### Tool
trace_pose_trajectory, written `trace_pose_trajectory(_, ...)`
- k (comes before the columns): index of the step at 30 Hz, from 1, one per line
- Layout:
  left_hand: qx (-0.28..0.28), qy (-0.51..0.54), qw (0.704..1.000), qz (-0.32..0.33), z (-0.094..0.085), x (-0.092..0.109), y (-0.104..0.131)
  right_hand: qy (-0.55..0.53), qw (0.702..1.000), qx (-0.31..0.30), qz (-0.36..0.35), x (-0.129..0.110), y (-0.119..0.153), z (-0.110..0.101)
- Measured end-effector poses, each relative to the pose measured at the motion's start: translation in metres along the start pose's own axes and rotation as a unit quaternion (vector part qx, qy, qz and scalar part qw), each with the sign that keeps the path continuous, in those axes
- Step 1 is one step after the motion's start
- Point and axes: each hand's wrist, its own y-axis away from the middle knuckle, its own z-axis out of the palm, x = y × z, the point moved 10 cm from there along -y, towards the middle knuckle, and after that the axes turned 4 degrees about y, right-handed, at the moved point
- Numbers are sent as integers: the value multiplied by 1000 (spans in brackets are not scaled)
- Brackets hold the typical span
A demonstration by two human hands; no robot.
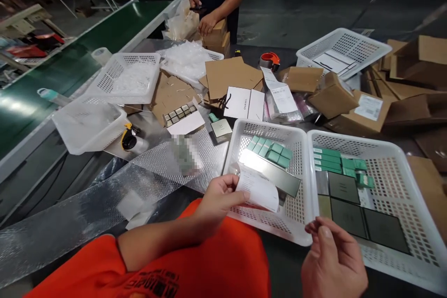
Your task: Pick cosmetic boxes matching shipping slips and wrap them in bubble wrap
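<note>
A printed paper slip (259, 191) is pinched between the thumb and fingers of my left hand (220, 198), over the front of a white basket (303, 186). That basket holds small green boxes (267, 148) and a long silvery box (268, 170). My right hand (335, 256) is at the near edge of a second white basket (387, 265), its thumb and fingertips pressed together; whatever they hold, if anything, is too small to name. Inside the second basket lie dark flat boxes (349, 219) and more green boxes (328, 159).
Bubble wrap (104, 195) stretches across the left. Behind the baskets are a white paper bag (243, 102), cardboard boxes (363, 109), a tape dispenser (130, 138) and an orange one (269, 60). A person (216, 0) stands across the table, beside a green conveyor (87, 51).
</note>
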Motion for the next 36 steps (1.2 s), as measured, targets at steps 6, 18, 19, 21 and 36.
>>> trace_pose_trajectory(6, 13, -15, 1000, 17, 12, -6, -3, -15, 1000, 21, 4, 7, -27, -22)
trace_pose_trajectory(18, 119, -22, 992, 34, 9, 0, 0, 24, 994, 98, -51, 27, -136, -103)
trace_pose_trajectory(19, 133, -21, 990, 38, 7, 0, 0, 27, 994, 99, -49, 34, -148, -108)
trace_pose_trajectory(21, 159, -14, 986, 45, 2, -2, 0, 36, 994, 96, -45, 48, -172, -113)
trace_pose_trajectory(36, 278, -21, 958, 70, -5, -14, 21, 377, 876, -136, -271, 70, -297, 9)
